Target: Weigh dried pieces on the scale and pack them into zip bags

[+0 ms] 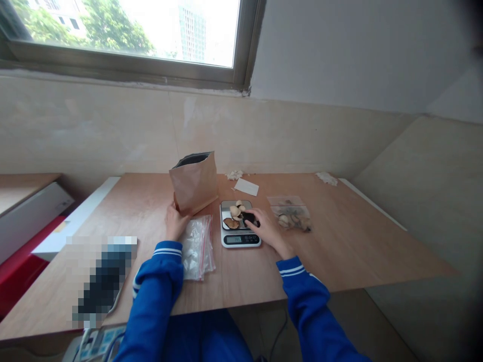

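A small white kitchen scale (241, 245) with a metal plate stands in the middle of the table. Several pale, rounded dried pieces (236, 211) and a flat brown slice (231, 223) lie on its plate. My right hand (266, 227) reaches over the plate from the right, its fingers closed on a black dried piece (249, 217). An open brown paper pouch (196, 183) stands upright behind my left hand (175, 222), whose fingers grip its lower left corner. Under and beside that hand lie clear zip bags (198, 246) with red seals.
Right of the scale lies a zip bag (290, 215) of mixed dried pieces. A white card (246, 187) and crumpled tissue (234, 174) are behind it, with another tissue (326, 178) at the back right. A blurred-out device (107, 276) lies at the left. The wall borders the table's back.
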Demonstrator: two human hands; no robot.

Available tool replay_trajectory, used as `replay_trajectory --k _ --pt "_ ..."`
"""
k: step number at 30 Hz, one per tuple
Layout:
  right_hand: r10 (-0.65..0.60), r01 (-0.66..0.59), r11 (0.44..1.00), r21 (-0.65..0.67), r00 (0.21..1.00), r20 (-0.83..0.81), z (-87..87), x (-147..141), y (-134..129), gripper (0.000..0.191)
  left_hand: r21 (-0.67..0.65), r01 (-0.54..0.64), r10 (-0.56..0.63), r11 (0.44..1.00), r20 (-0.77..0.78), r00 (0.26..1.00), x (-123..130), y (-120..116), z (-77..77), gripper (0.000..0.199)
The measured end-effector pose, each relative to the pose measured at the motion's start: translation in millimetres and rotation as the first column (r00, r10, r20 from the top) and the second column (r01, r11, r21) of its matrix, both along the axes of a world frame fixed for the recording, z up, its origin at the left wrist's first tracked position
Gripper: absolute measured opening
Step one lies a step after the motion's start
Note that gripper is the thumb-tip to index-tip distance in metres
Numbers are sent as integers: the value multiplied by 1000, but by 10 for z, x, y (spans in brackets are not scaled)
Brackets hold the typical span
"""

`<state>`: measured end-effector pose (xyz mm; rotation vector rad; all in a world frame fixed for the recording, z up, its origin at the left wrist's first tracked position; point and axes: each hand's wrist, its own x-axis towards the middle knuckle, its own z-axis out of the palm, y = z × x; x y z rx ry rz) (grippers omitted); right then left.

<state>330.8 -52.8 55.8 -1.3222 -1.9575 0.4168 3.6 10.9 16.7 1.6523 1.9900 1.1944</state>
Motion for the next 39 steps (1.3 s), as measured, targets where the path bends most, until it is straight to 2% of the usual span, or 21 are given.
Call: replay_trajectory --k 2,5,9,12,15,18,24,30,35,39 --pt "-20 20 1000 4 1000 4 -29 -41 16 24 -42 -27 26 999 -18 1000 6 -28 -68 69" --pt "-87 87 996 8 996 -6 -70 -14 62 19 -74 -33 30 997 -44 999 7 -43 -91 59" --pt "-249 250 967 45 968 -33 -133 190 178 19 -71 -29 23 997 -76 997 7 -33 -77 54" --pt "-330 325 942 84 943 46 -180 362 253 16 -57 -26 21 998 -83 996 11 -38 -82 52" --pt "-330 307 942 137 923 200 -211 450 245 17 -56 -24 19 998 -80 997 12 -44 -95 52" --pt "-342 298 932 207 912 227 -230 449 149 20 -57 -23 18 998 -81 997 7 -42 -110 51" --pt "-94 80 994 73 973 209 -327 442 -61 22 -50 -16 12 999 -77 997 -1 -38 -123 51" --pt "-124 120 992 41 987 103 -435 567 -142 15 -58 -19 15 998 -76 997 6 -51 -112 50" --pt "-256 255 966 35 967 14 -290 518 -131 11 -57 -22 17 998 -74 997 7 -49 -114 50" --pt "-233 233 971 56 972 -16 -89 263 -26 17 -62 -18 14 998 -62 998 8 -55 -100 49"
